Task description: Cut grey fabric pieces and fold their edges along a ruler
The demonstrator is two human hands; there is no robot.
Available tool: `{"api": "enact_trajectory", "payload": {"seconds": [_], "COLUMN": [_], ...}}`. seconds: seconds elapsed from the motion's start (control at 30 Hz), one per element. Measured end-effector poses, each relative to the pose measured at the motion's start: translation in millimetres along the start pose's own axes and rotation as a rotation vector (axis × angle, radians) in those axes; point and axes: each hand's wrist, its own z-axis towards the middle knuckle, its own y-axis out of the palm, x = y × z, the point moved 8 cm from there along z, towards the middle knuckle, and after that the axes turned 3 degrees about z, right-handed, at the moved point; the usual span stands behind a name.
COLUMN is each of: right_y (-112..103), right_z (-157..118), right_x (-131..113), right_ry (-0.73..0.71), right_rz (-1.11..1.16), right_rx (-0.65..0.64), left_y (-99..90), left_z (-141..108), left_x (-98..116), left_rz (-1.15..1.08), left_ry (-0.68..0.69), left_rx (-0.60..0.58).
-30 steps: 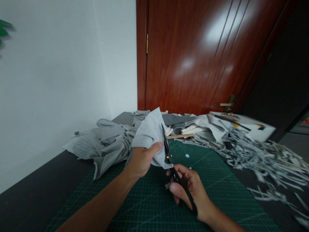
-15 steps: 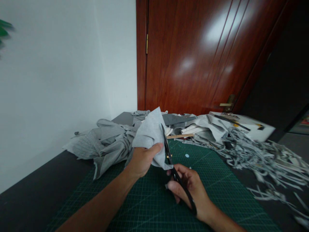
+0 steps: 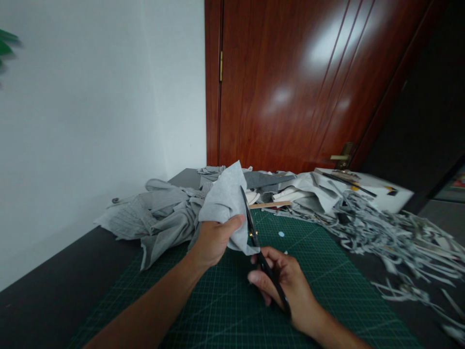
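Right hand (image 3: 288, 278), nearest, has fingers and thumb wrapped on the handles of the black metal scissors with a gold pivot (image 3: 254, 236); handles now sit a touch closer together and the blades a little left versus a second ago. Left hand (image 3: 212, 242) is clamped on the light grey, soft-looking cloth piece (image 3: 225, 194), thumb on top, and has hardly moved. Cloth is held up over the green gridded cutting mat (image 3: 218, 310), blades along its right edge; reads as a snip under way, with the cloth kept steady for it. Can't tell how deep the cut goes. Mat lies on the black bench (image 3: 87, 264). Beyond: small pale round disc (image 3: 281, 234) on the mat, rumpled grey fabric heap (image 3: 163, 208) at left, tangled grey fabric strips (image 3: 385, 242) at right, thin tan flat strip (image 3: 271, 205), white box (image 3: 394, 201), then reddish-brown wooden door (image 3: 283, 92).
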Motion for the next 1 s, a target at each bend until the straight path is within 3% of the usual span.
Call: {"api": "enact_trajectory", "payload": {"seconds": [0.4,0.6,0.83,1.0], "right_y": [3,2,1,5], "right_z": [-2,-1,-2,-3], "right_x": [1,3,4,-5], "right_ry": [-0.019,-0.025,-0.090,-0.134], "right_rz": [-0.022,0.021,0.059,0.051], "right_rx": [-0.027,-0.026,-0.035,-0.059], "left_y": [-6.5,-2.4,0.8,0.0], "left_z": [5,2,-2,-4], "left_x": [17,21,9,2], "left_rz": [-0.334,-0.279,-0.250,-0.232], "left_ry": [0.097,0.070,-0.037,-0.042], "left_rx": [0.261,0.222,0.204,0.214]}}
